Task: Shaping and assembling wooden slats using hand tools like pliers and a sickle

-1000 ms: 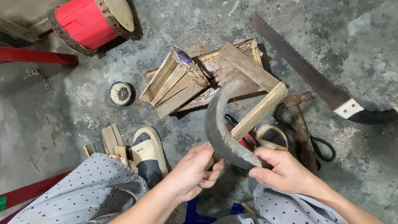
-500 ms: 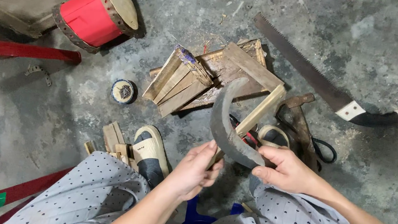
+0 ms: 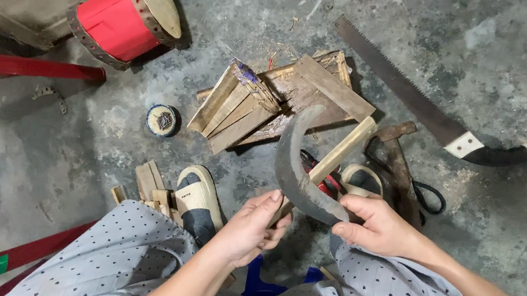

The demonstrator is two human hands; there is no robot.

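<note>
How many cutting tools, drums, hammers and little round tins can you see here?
Cutting tools: 2, the curved blade gripped by the left hand and right hand, and the saw on the floor
Red drums: 1
Hammers: 1
Small round tins: 1
Total: 5

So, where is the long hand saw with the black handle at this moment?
In the head view the long hand saw with the black handle lies on the grey concrete floor at upper right, beyond the right hand and right of the pile of wooden slats.
</note>
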